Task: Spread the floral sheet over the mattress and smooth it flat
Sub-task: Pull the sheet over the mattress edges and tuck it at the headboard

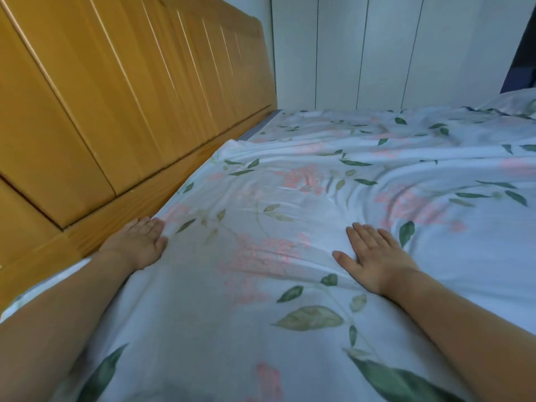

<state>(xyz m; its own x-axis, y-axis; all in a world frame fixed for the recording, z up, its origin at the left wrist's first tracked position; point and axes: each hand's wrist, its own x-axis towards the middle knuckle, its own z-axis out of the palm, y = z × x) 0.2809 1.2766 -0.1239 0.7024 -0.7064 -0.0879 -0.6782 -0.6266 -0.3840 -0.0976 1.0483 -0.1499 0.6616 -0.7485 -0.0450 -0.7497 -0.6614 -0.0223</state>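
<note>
Spreading out right beneath you, the floral sheet [290, 256] is already covering most of the mattress [255, 131], lying white with pink blossoms and green leaves from your forearms up to the wooden headboard [121, 97]. You are leaning over it, probably so your weight presses the cloth down while you are working the slack away from you. Beyond your hands the sheet is bunching into long ripples that are running toward the headboard and the white panelled wall [377, 53], so the smoothing looks only partly done there.

Along the headboard's foot a thin grey strip of mattress is showing, which suggests the sheet's far edge is sitting a little short of that corner.

Your left hand [139, 242] is lying flat with straight fingers, pressing the sheet's edge right beside the headboard's lower rail, likely pinning or tucking it there. Your right hand [374, 253] is resting palm down, fingers spread, well away from the headboard, with ripples fanning out past its fingertips.

Neither hand is gripping any cloth. The bed's other edges are running out of view, a dark shape is being cut off at the wall's right end, and whether the sheet is tucked under anywhere cannot be told.
</note>
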